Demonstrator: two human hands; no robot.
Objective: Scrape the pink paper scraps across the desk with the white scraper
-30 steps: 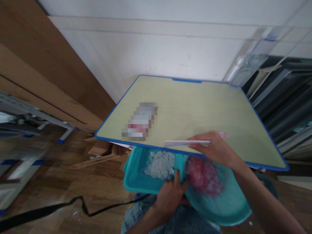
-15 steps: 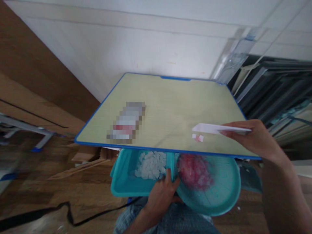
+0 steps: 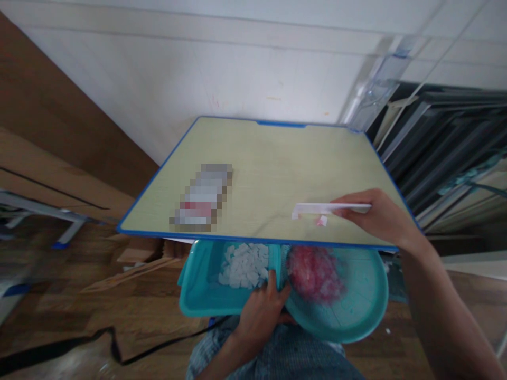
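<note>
My right hand (image 3: 362, 214) pinches a thin, flat white strip (image 3: 317, 208) between thumb and fingers, low over the pale yellow board (image 3: 261, 174). Close under the strip lies a small pink-and-white piece (image 3: 322, 221), and a tiny white piece (image 3: 294, 216) sits at its left end. Below the board's front edge, my left hand (image 3: 263, 306) grips where two teal containers meet, a finger over the wall of the rectangular basin (image 3: 204, 305). White chips (image 3: 247, 265) fill part of that basin. The round basket (image 3: 362, 316) beside it holds a pink and red heap (image 3: 317, 274).
A blurred-out rectangular object (image 3: 202, 198) lies on the board's left side. A white wall (image 3: 253, 79) rises behind the board. Dark panels (image 3: 455, 126) lean at right, with brown cardboard (image 3: 59, 126) at left. A black strap (image 3: 114, 345) crosses lower left.
My right hand has moved left with the white strip. The small pieces under it have come apart, one now farther left. My left hand keeps its place on the containers.
</note>
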